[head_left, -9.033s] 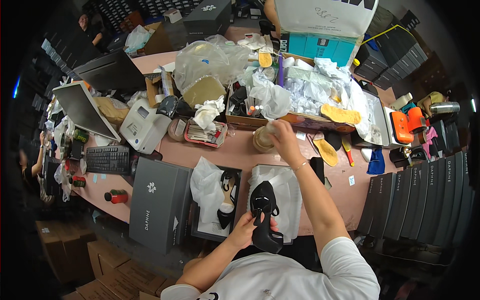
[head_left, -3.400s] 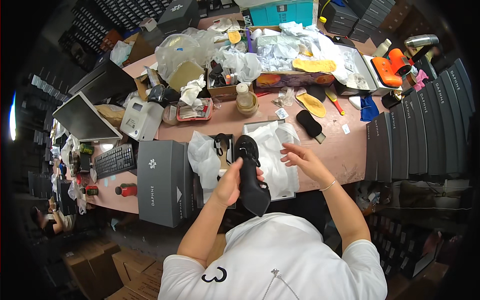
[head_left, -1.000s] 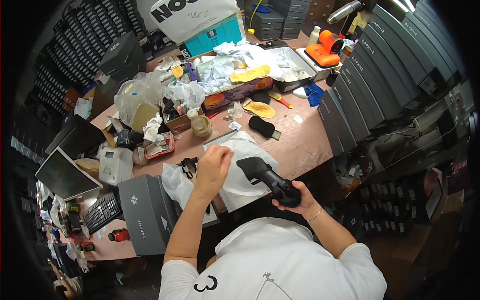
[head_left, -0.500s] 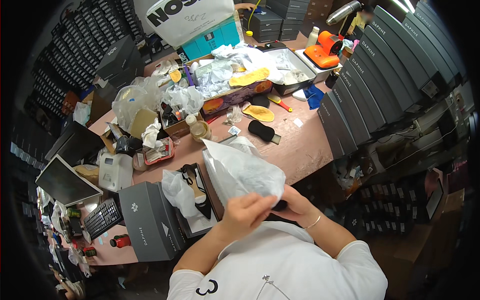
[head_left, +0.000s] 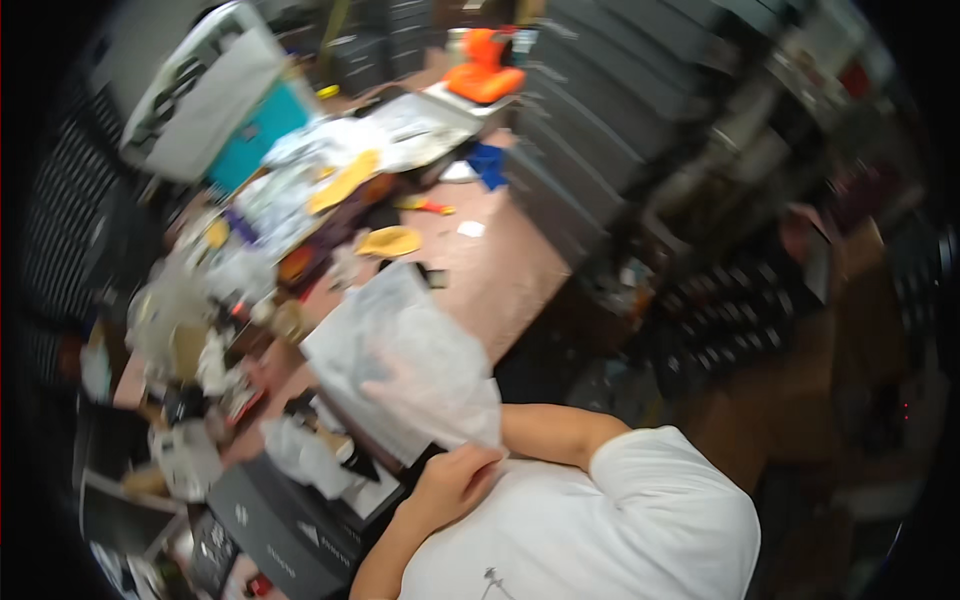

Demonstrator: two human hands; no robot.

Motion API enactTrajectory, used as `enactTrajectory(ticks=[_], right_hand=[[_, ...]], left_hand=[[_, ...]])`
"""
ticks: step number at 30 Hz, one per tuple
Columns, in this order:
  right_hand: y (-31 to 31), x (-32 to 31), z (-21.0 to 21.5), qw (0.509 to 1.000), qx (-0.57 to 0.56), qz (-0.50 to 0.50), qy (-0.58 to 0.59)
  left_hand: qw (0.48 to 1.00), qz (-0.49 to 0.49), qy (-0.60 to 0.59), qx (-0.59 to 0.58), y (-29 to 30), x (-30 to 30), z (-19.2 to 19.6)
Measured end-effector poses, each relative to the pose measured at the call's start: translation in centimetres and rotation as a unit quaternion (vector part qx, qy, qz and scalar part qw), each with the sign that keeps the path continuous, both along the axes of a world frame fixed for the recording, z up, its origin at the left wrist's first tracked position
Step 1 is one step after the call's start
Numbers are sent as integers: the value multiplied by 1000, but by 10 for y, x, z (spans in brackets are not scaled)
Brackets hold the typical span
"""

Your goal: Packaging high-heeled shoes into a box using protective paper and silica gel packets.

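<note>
My left hand is closed at the near edge of a white, see-through bag, its fingers curled at the edge. My right hand shows only as a blurred shape through the white material, its forearm coming in from the right. Whether that hand grips anything is hidden. Just left of the bag, an open dark shoebox holds white tissue and a black strappy shoe.
A closed grey shoebox lies left of the open one. Beyond the bag are a yellow insole and a carton heaped with white paper. Tall stacked shoeboxes border the table's right side. An orange device stands at the back.
The view has swung right and blurred, shifting the table leftward. My right hand has gone from the bag's near edge to behind or inside its material. My left hand stays at the near edge.
</note>
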State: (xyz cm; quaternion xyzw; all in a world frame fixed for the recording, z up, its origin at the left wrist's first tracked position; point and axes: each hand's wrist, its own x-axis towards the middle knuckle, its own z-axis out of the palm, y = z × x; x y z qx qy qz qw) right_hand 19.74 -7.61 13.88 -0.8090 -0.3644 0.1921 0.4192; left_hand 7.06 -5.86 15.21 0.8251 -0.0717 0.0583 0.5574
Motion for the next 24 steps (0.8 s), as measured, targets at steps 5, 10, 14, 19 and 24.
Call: enactTrajectory(ticks=[5,10,14,19,24], right_hand=[[-58,6,50,993,-45,12,-112],[-44,-17,-5,987,122,61,-81],[-58,-8,-35,944,281,172,-12],[-98,-18,-54,617,217,66,753],[-71,-3,-40,830,188,-96,516]], left_hand=[[827,445,-10,-344,24,-32,-44],[690,339,103,-631,67,-4,-77],[715,412,51,-562,112,7,-57],[740,500,-42,-449,90,31,-50],[902,319,89,-276,-15,25,-66]])
